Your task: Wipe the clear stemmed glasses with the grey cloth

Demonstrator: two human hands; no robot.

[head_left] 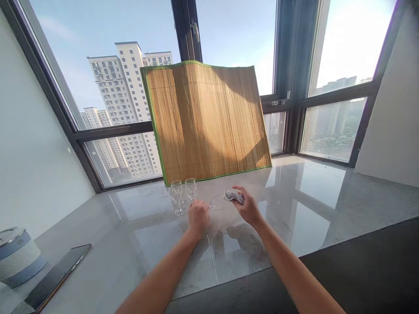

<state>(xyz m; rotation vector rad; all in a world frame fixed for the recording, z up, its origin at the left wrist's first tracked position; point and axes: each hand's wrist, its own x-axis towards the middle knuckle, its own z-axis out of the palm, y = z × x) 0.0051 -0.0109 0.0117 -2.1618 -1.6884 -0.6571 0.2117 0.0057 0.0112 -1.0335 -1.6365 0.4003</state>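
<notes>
- Near left: a lidded cup [21, 257], blue-grey and white, stands on the glossy grey sill [111, 261]; a dark-screened phone [55, 272] lies flat just right of it.
- Middle, left hand [198, 214]: fingers curled closed on the stem end of a clear glass [218, 201]; base hidden by the hand. Glass is tipped sideways, bowl toward the right hand.
- Middle, right hand [248, 207]: partly closed, thumb and fingers gripping a small grey-and-white object [235, 196] at the bowl's right end; contact with the glass cannot be told.
- Left of and beyond the left hand: a cluster of upright stemmed glasses [177, 188], overlapping; exact count unclear.
- Farther: a green-edged bamboo mat [209, 122] leans upright at the window [118, 129], partly shadowed.
- Far left, outside: pale high-rise buildings [126, 85].
</notes>
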